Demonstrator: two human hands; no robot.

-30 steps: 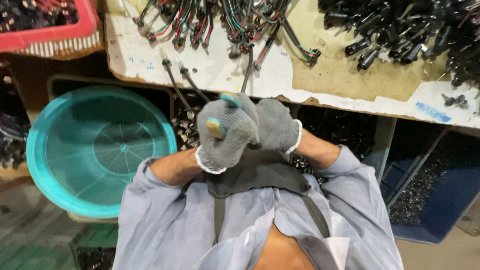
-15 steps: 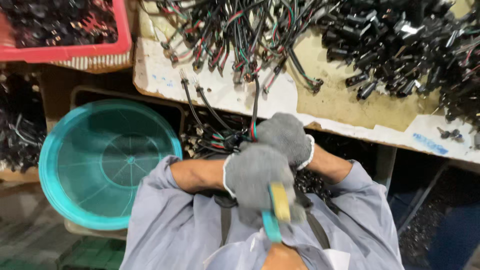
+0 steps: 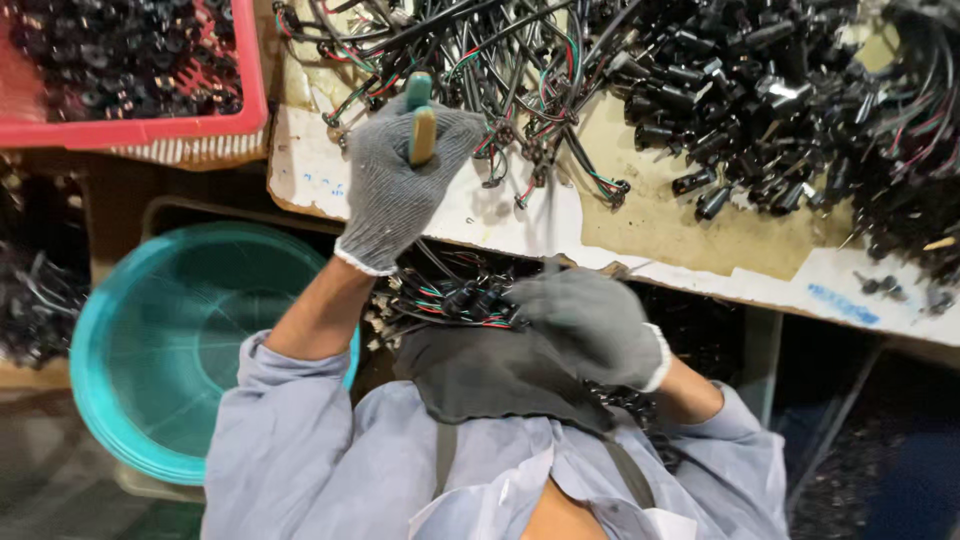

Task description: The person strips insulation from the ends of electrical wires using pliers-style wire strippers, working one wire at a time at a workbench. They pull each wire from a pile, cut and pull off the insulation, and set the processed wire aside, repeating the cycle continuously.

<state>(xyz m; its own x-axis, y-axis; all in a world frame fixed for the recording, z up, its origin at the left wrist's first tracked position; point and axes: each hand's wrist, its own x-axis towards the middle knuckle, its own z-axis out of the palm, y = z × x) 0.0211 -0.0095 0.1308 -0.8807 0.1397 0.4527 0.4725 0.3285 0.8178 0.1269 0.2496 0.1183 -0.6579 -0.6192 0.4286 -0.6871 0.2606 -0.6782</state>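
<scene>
- Head view: left hand (image 3: 395, 180) grips a tool with a green-and-yellow handle (image 3: 420, 120), raised over the wire pile (image 3: 480, 60) on the table (image 3: 640, 220).
- Right hand (image 3: 590, 325) closes on a wire bundle (image 3: 455, 300) at the lap.
- Best to keep the bundle pinned steady and the tool grip firm.

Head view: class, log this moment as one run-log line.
left hand: raised over table edge, gripping green-yellow tool handle | right hand: on wire bundle at lap | beside: teal basin
</scene>
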